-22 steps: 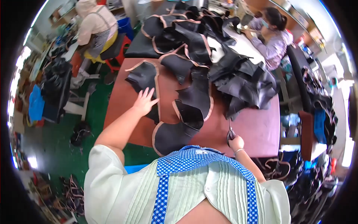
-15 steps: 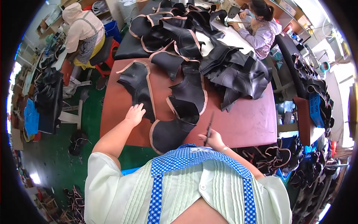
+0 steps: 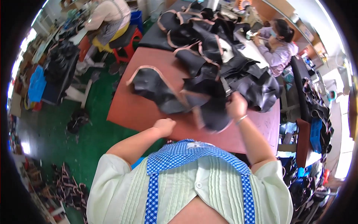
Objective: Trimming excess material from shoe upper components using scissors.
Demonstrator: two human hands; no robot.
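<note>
My right hand [image 3: 236, 107] is closed round a pair of scissors [image 3: 226, 86], whose blades point away from me over the black leather pieces. Beside that hand, a blurred black piece with a pinkish edge [image 3: 213, 115] lies toward the front of the reddish-brown table [image 3: 145, 119]. To its left is another black leather piece [image 3: 149, 86], edged with a pale pink strip along its far side. My left hand [image 3: 165, 127] is over the front edge of the table, apart from the leather. Its fingers are curled in, and whatever they may hold is hidden.
Black leather pieces [image 3: 197, 33] with pink edging heap up at the back, and a stack of plain black ones [image 3: 257, 87] lies at the right. One person [image 3: 112, 15] sits at the far left, another [image 3: 278, 48] at the far right. A blue basket [image 3: 36, 84] stands left.
My right hand has moved up and forward with the scissors. My left hand has come off the leather toward the front edge and curled. The front leather pieces have shifted, and the view has swung left.
</note>
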